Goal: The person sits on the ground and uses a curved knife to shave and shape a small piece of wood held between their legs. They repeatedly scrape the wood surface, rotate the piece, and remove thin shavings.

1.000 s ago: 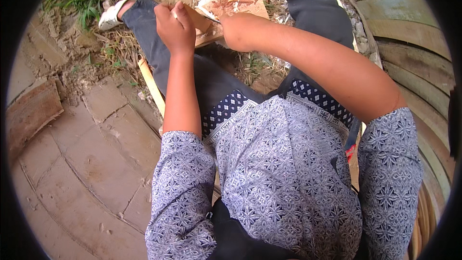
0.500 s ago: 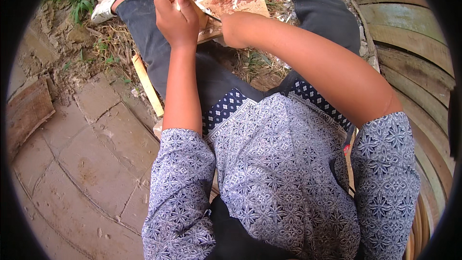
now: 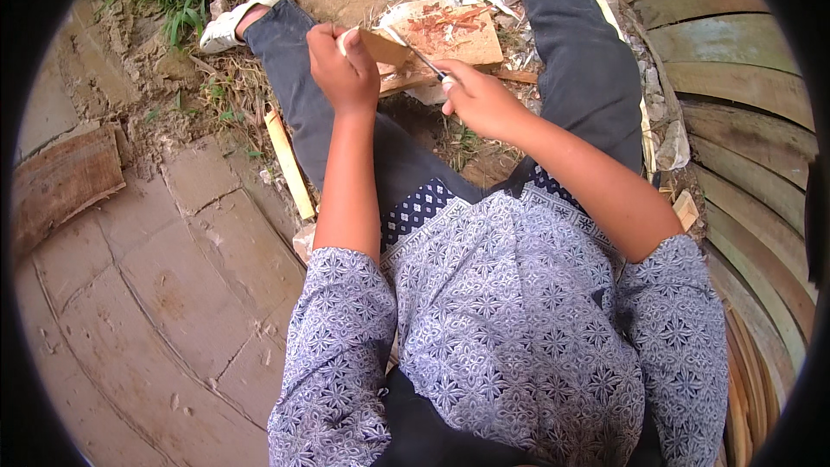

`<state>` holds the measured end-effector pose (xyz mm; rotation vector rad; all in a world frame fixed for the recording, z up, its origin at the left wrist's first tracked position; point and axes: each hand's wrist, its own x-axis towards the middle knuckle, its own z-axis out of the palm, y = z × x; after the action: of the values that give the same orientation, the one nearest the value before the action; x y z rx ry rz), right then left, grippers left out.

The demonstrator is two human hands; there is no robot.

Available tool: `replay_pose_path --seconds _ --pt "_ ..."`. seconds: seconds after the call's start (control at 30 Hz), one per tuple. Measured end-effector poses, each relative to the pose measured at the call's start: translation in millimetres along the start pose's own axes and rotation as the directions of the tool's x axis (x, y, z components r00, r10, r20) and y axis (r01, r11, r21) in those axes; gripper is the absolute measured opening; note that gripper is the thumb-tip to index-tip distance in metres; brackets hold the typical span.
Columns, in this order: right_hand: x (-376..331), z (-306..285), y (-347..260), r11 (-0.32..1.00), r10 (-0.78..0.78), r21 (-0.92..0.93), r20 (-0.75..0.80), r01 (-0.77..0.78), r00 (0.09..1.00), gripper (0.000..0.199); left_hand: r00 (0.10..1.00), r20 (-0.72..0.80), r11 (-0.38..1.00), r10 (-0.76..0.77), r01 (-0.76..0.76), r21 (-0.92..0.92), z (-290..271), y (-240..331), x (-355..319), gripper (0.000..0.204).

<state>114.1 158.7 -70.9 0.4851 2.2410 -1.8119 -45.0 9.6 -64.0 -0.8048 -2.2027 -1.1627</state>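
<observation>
Between my legs, my left hand (image 3: 344, 71) is closed around a small flat piece of wood (image 3: 386, 48), with its thumb along the near end. My right hand (image 3: 484, 100) grips a knife (image 3: 442, 77) by a pale handle. Its thin blade slants up and left, close to the far edge of the wood piece; whether the two touch I cannot tell. Just beyond both hands lies a thick wooden block (image 3: 481, 40), its top strewn with reddish and white shavings (image 3: 445, 24).
My trousered legs (image 3: 577, 78) spread on either side of the block. Wood chips litter the soil around it. To the right runs a curved-looking row of wooden planks (image 3: 722, 63). Paving slabs (image 3: 164, 268), a board (image 3: 67, 183) and a pale wood strip (image 3: 288, 164) lie left.
My right hand has drawn back to the right from beside my left hand, bringing the knife blade into view. The left hand still holds the wood piece. The whole view has shifted slightly.
</observation>
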Motion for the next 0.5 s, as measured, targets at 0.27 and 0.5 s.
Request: replay_pose_path --seconds 0.27,0.5 --pt "-23.2 -17.1 15.8 0.835 0.259 0.474 0.107 -0.279 0.960 0.049 0.963 0.228 0.989 0.141 -0.129 -0.065 36.6 21.1 18.6 0.038" --pt "-13.6 -4.6 41.3 0.995 0.024 0.100 -0.288 0.005 0.957 0.037 0.763 0.647 0.897 -0.003 -0.284 0.339 -11.5 60.2 50.4 0.039"
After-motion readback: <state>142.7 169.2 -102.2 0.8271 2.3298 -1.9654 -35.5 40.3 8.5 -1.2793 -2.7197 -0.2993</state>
